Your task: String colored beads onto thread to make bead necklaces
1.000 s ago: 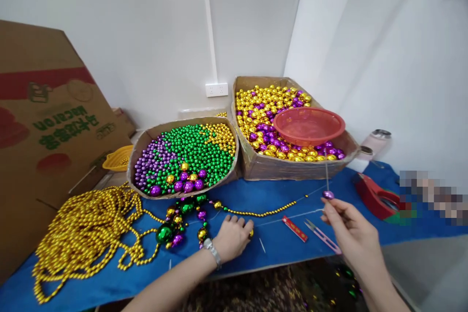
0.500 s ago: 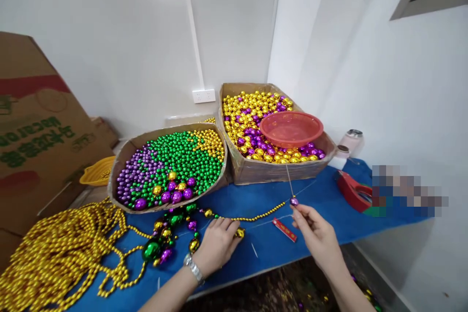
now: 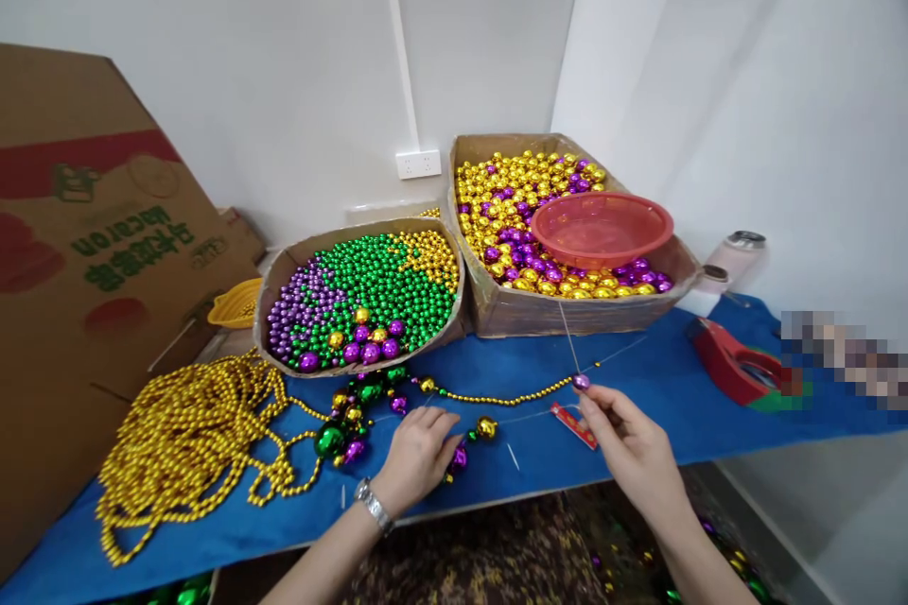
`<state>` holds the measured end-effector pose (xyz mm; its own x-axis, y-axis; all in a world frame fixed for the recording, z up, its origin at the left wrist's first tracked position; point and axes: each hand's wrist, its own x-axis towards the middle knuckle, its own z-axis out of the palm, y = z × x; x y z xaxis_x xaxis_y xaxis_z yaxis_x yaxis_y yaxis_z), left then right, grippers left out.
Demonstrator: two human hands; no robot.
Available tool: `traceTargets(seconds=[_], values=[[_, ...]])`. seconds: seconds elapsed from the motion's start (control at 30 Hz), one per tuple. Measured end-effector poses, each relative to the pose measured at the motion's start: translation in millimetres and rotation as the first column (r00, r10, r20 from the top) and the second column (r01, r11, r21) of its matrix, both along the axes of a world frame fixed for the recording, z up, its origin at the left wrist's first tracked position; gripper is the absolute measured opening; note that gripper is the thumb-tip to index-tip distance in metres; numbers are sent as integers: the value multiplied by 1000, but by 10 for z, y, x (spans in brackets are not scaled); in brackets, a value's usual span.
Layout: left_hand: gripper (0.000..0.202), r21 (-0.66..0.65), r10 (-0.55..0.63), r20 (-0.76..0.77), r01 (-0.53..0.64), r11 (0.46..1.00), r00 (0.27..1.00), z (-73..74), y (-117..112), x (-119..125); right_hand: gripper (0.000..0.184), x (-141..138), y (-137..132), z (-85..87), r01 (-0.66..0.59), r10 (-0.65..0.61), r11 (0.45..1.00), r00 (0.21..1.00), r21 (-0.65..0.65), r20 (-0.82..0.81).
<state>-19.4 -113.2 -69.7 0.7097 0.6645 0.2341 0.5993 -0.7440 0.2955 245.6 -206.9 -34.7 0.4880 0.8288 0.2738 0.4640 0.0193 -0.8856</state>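
Observation:
My right hand pinches a small shiny purple bead between thumb and fingertips. A thin string rises from this bead toward the box behind, and a strand of small gold beads runs left from near it. My left hand, with a metal watch at the wrist, is curled palm down; what its fingers grip is hidden. Just right of those fingers are a purple bead and a larger gold bead on a thin string. A cluster of green, gold and purple beads lies to the left.
Two boxes of loose beads, a left one and a right one, stand behind; a red bowl rests in the right one. Gold bead strands are heaped left. A red tape dispenser and red packet lie right.
The view has shifted, so the scene sits further right. My left hand has drawn left off the gold bead, uncovering it and the purple bead. My right hand still pinches the small purple bead.

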Motion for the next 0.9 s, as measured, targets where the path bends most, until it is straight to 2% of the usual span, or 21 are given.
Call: traceTargets(seconds=[0.33,0.57,0.77,0.9], values=[[22,-6,-5,47,5,1000,999,31,31,-30,29,-40,0,-34,-39,40,999,999,-11,28],[21,-88,-39,32,42,995,999,-28,-92,-13,28,-122,54,-52,-105,105,994,995,-24,0],[21,-86,-148,-36,144,986,988,-153,-259,22,24,-179,12,-60,-105,107,994,993,-32,44],[24,1,-131,-157,133,991,979,-280,-289,14,23,-193,-50,-39,-114,115,993,993,-30,31]])
